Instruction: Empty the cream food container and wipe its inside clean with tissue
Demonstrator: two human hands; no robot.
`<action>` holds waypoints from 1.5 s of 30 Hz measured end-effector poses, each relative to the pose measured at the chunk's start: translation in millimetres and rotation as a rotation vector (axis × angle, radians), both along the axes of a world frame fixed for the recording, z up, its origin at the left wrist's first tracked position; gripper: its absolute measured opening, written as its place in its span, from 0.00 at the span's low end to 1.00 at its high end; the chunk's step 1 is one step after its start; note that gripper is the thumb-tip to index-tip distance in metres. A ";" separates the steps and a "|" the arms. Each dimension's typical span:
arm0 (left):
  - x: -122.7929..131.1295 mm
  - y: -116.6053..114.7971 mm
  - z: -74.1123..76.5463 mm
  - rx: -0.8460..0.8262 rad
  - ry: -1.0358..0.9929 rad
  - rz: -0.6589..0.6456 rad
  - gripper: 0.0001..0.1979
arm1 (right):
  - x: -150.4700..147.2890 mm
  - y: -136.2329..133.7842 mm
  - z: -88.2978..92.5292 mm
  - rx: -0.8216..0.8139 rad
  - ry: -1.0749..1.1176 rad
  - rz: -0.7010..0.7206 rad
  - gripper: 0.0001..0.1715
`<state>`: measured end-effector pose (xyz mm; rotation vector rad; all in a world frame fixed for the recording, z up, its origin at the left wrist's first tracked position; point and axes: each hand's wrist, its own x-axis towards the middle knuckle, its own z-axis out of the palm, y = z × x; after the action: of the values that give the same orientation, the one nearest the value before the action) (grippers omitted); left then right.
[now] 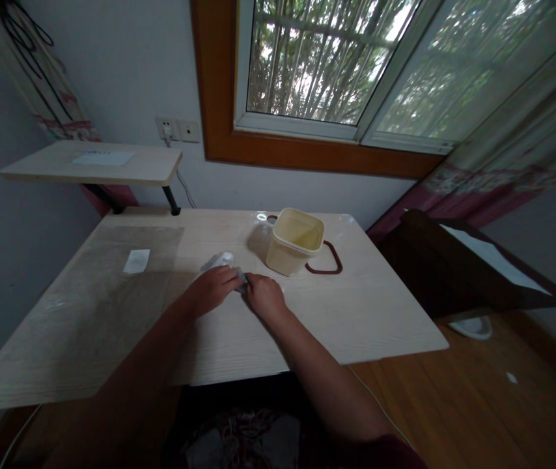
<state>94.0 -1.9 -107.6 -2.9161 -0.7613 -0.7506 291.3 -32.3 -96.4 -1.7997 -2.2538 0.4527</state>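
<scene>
My left hand (pixel 215 288) and my right hand (pixel 265 296) are close together above the middle of the table. Both have their fingers closed on a crumpled clear plastic bag (pixel 220 260). Part of the bag bunches up beyond the left hand, and a greyish bit of it shows between the two hands. What the bag contains, if anything, I cannot make out. Just past my right hand stands a cream plastic bucket (pixel 288 254) with its top open. A reddish-brown handle (pixel 339 264) sticks out low on its right side.
The pale wooden table (pixel 356 312) has a raised shelf (pixel 112 170) at its back left with a paper on it. A white paper square (pixel 137 261) lies on the left under a clear sheet. A dark piece of furniture (pixel 483 260) stands right of the table, below the window.
</scene>
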 end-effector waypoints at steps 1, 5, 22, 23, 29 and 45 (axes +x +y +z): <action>-0.8 0.7 -0.4 0.017 -0.011 0.002 0.14 | 1.3 -0.9 0.3 0.006 0.008 0.034 0.18; -7.3 4.5 -0.8 0.074 -0.040 0.015 0.12 | 2.4 -3.9 1.6 -0.010 0.012 0.158 0.17; -17.4 11.7 -2.7 -0.002 -0.136 0.113 0.10 | -0.4 4.7 5.6 -0.402 0.762 0.637 0.11; -17.0 11.3 -3.0 -0.003 -0.139 0.116 0.11 | -1.1 4.4 5.5 -0.455 0.800 0.604 0.14; -12.5 10.6 -3.8 0.009 -0.176 0.139 0.15 | -8.3 7.2 -12.8 -0.605 0.940 0.302 0.30; -12.7 3.1 5.0 -0.328 -0.353 0.007 0.25 | -13.8 21.2 -23.5 -0.695 1.470 -0.123 0.25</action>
<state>81.3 1.2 -102.6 -3.0965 -1.0085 -1.2758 277.5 -11.1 -119.9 -1.0015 -0.9415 1.8727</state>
